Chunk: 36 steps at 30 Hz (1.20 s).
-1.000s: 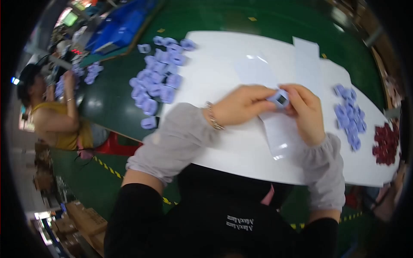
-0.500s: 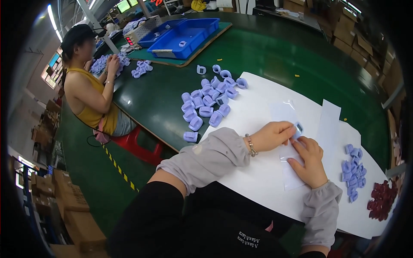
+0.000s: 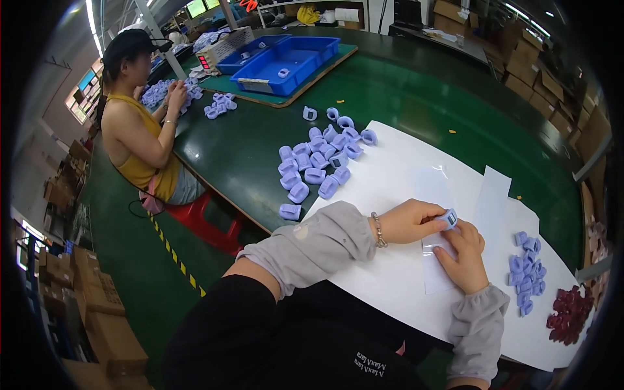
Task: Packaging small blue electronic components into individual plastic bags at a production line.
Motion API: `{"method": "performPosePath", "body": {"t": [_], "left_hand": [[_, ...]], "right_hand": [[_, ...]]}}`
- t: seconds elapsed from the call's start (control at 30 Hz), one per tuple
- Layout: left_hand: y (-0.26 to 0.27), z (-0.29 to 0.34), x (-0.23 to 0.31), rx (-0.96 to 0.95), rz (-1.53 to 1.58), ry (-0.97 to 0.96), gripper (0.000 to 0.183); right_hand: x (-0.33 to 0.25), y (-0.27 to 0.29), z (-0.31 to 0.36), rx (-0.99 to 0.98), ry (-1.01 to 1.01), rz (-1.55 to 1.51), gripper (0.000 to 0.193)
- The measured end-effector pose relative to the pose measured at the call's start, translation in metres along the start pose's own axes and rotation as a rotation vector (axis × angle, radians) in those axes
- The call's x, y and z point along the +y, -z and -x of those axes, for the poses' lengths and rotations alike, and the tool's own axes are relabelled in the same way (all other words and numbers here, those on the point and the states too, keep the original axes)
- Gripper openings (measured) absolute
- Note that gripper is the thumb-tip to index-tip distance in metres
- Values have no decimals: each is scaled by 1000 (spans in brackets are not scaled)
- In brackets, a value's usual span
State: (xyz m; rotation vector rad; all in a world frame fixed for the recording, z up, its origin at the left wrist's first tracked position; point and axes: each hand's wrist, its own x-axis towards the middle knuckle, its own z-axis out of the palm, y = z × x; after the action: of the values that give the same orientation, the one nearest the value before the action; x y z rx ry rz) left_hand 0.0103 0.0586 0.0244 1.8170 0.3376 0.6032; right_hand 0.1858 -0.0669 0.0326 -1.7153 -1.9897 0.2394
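Note:
Between thumb and fingers, my left hand (image 3: pixel 413 222) pinches a small ring-shaped plastic device (image 3: pixel 450 219), lavender with a small dark window. My right hand (image 3: pixel 467 260) is just below it, thumb and forefinger apart and fingertips close to the device; whether they touch it I cannot tell. Under both hands lies a clear plastic film strip (image 3: pixel 439 278) on a white sheet (image 3: pixel 383 276). Left of the hands is a loose pile of similar lavender pieces (image 3: pixel 316 175). A smaller group of lavender pieces (image 3: pixel 525 276) lies on the sheet to the right.
Dark red small parts (image 3: pixel 569 316) are heaped at the sheet's right end. A narrow white paper strip (image 3: pixel 492 195) lies beyond my hands. Blue trays (image 3: pixel 302 62) stand on the green table (image 3: pixel 403 84). At the left, a co-worker (image 3: pixel 140 123) sits handling lavender pieces.
Both hands have moved slightly lower in the picture with the device, whose window now faces up more plainly. The whole view has shifted a little.

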Motion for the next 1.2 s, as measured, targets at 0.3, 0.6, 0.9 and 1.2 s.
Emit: {"method": "performPosePath", "body": {"t": [0.3, 0.6, 0.9, 1.2], "left_hand": [[8, 1, 4, -67, -202, -72, 27], [8, 0, -5, -23, -151, -46, 27], [4, 1, -5, 3, 143, 28, 30], [11, 3, -6, -91, 249, 85, 32]], "right_hand": [[-2, 2, -3, -13, -32, -14, 38], [0, 0, -2, -12, -53, -14, 40], [-4, 5, 4, 2, -43, 16, 45], [4, 5, -9, 192, 75, -274, 59]]}}
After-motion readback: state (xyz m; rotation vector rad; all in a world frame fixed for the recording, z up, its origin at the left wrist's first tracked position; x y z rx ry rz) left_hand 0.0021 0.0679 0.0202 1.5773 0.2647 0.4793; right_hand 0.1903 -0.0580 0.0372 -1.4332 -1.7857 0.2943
